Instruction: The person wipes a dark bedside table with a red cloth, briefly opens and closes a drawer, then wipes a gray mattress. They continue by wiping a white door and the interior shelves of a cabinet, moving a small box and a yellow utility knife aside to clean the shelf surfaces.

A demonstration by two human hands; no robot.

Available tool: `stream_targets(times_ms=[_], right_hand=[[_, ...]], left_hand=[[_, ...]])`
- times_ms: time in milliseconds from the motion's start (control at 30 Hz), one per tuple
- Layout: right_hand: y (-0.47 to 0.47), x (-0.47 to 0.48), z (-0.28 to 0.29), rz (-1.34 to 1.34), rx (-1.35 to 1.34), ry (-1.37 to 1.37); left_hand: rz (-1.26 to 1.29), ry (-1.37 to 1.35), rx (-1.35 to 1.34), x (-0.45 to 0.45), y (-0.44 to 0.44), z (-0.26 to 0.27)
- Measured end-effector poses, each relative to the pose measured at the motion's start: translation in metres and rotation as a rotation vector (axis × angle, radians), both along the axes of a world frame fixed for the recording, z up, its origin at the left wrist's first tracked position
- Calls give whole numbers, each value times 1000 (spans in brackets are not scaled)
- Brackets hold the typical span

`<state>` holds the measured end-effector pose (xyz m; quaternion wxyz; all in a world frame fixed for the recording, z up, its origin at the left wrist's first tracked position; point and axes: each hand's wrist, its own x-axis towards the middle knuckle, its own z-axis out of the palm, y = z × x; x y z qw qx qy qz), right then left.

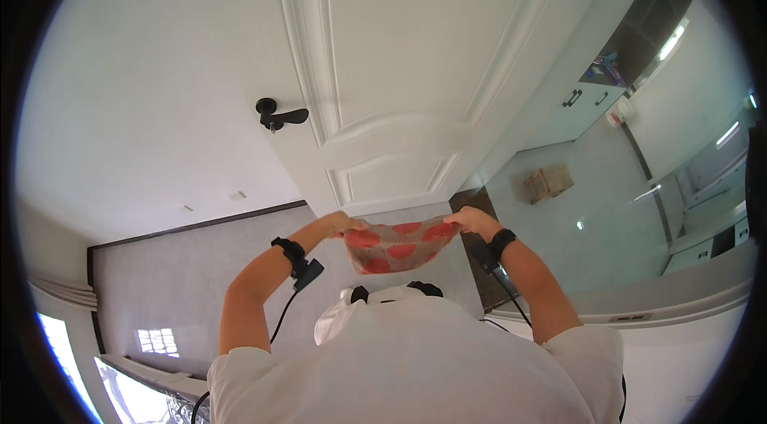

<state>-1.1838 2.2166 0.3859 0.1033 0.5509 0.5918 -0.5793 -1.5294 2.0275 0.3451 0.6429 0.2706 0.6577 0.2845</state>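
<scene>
A grey-brown cloth with large red dots (401,247) is stretched between my two hands, in front of my body. My left hand (341,224) grips its upper left corner, and my right hand (470,220) grips the upper right corner. The cloth sags between them and hangs down. Each wrist wears a black strap with a small dark device and a cable. Beyond the cloth stands a white panelled door (395,178) with a black lever handle (281,115).
A dark threshold strip (473,244) crosses the floor at the right. Past it stand a small wooden stool (548,182) and white cabinets (557,118) with black handles. A curtain (63,292) and a bright window are at the far left.
</scene>
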Motion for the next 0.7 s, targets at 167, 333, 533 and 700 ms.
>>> stream_targets(times_ms=[167, 333, 533, 700], right_hand=[[-11, 8, -22, 47, -10, 225], [-40, 3, -24, 459, 147, 304], [-68, -9, -24, 463, 522, -66], [-86, 1, -2, 555, 1526, -200]], left_hand=[[-399, 401, 297, 25, -6, 3], [-697, 614, 405, 26, -9, 7], [-520, 940, 541, 21, -12, -8], [-331, 891, 764, 17, -3, 3]])
